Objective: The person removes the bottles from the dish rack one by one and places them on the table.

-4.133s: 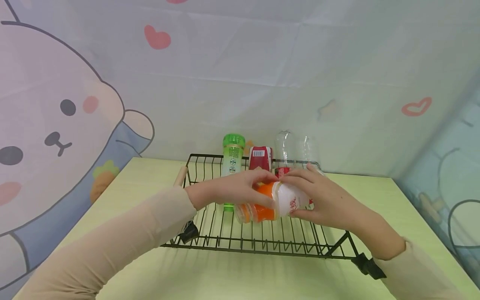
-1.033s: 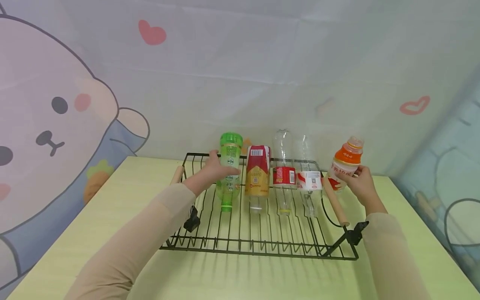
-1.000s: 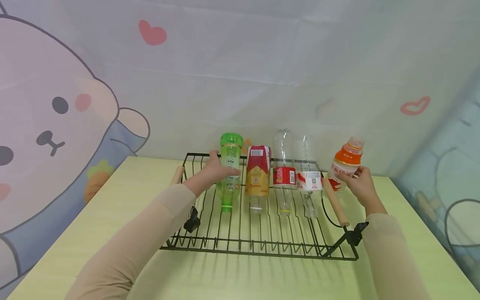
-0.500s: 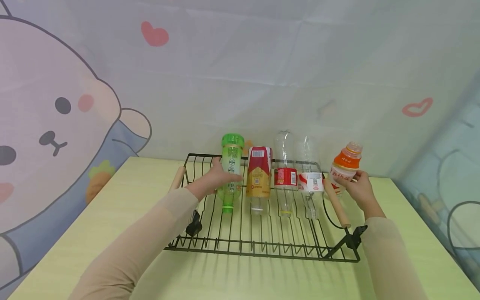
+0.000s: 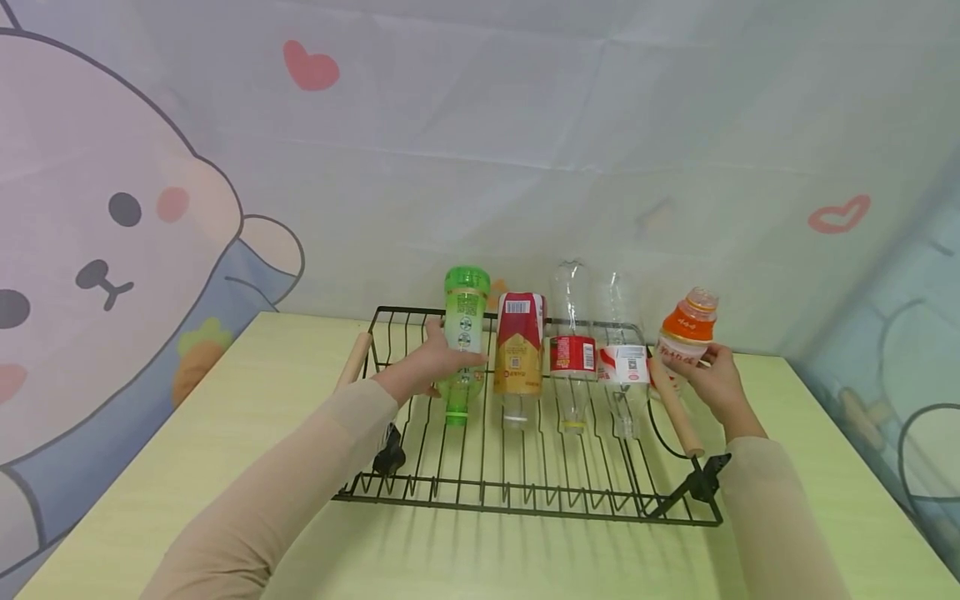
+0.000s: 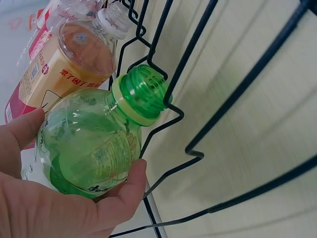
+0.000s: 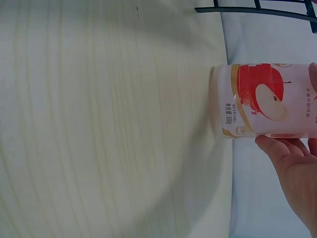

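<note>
My left hand (image 5: 435, 360) curls round a clear green bottle (image 5: 467, 312) that stands neck down in the black wire rack (image 5: 525, 506). In the left wrist view, thumb and fingers lie on either side of the bottle's bulging shoulder, and its open green neck (image 6: 143, 94) is at the rack wires. Right of the rack, my right hand (image 5: 716, 383) grips an orange and white drink bottle (image 5: 686, 325), neck up and slightly tilted. The right wrist view shows apples on its label (image 7: 267, 94) and its base close over the table.
Beside the green bottle, a red and gold bottle (image 5: 517, 350) and two clear bottles, one with a red label (image 5: 572, 353) and one with a white label (image 5: 624, 364), stand neck down in the rack. Wooden handles (image 5: 678, 412) flank the rack. A printed cloth (image 5: 480, 167) hangs behind the table.
Both hands held the orange and white bottle over the rack earlier. The right hand has carried it right and lowered it slightly; the left let go and took hold of the green bottle.
</note>
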Demonstrator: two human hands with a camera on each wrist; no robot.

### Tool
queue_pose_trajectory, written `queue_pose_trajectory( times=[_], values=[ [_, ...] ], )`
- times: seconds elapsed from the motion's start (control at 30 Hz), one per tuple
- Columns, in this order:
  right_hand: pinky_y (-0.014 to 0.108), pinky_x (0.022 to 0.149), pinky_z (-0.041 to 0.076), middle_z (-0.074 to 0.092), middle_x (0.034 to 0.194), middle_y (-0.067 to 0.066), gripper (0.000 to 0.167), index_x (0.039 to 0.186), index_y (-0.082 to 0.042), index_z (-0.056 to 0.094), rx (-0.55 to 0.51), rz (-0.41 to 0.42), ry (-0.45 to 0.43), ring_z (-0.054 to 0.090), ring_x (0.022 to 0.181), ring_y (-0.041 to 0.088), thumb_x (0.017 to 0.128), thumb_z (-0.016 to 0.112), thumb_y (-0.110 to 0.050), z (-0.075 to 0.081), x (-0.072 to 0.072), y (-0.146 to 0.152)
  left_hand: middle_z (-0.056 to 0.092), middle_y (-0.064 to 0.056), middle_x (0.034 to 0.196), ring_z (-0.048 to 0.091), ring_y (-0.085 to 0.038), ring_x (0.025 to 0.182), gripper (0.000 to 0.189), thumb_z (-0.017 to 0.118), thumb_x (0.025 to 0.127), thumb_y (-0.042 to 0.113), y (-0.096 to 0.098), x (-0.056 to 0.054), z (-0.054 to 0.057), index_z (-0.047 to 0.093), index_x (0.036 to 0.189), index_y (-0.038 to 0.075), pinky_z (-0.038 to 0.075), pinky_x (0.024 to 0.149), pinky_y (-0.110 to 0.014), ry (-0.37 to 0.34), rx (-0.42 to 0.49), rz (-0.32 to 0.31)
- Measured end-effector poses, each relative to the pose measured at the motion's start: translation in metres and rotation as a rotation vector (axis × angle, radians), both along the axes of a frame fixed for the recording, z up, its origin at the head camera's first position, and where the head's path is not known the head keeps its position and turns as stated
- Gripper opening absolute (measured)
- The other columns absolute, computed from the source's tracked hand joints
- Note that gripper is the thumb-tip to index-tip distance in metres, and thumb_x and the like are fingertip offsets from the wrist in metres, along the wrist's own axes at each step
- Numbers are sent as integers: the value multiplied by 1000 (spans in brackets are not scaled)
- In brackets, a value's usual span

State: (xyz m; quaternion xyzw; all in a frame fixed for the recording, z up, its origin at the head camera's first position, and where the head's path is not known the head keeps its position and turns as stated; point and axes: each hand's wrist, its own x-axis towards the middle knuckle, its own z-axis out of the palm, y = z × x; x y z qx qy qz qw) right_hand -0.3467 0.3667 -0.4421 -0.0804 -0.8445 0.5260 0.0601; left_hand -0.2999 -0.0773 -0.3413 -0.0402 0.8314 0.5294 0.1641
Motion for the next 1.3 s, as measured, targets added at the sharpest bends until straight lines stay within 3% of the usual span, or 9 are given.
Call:
queue_pose_trajectory(
  times=[0.13, 0.5, 0.63, 0.93, 1.3],
  values=[
    [64, 104, 32, 22, 148, 26, 118, 148, -3, 7, 11, 0, 21, 30, 134, 46, 72, 75, -62, -9, -4, 4, 50, -16, 126, 47, -38, 124, 104, 72, 86, 32, -1, 2, 0, -10, 149, 19, 42, 95, -63, -8, -1, -9],
    [59, 107, 32, 20, 150, 30, 103, 150, 2, 1, 32, 15, -4, 29, 135, 47, 88, 66, -48, 41, 37, -26, 50, -17, 123, 53, -36, 116, 98, 70, 88, 31, -4, 1, 9, -5, 149, 15, 45, 93, -59, 5, 19, -9],
    [59, 108, 29, 18, 151, 33, 95, 150, 3, -1, 27, 22, 21, 26, 137, 50, 93, 61, -40, 56, 42, -22, 52, -16, 121, 55, -35, 113, 92, 69, 88, 31, -5, 2, 19, 0, 147, 15, 49, 89, -54, 34, 18, -20],
    [59, 108, 28, 21, 152, 29, 97, 151, 0, 0, 118, 32, 102, 23, 140, 46, 91, 62, -44, 94, 54, -10, 51, -15, 125, 56, -33, 114, 94, 69, 89, 33, -13, 6, 47, -3, 148, 19, 49, 91, -50, 64, 40, -31],
    [50, 113, 26, 30, 150, 26, 91, 151, -3, 9, 219, 15, 231, 32, 138, 39, 90, 65, -39, 143, 75, -8, 54, -15, 124, 60, -31, 110, 93, 69, 89, 30, -23, 16, 77, -2, 148, 19, 50, 88, -46, 121, 14, -91]
  ],
)
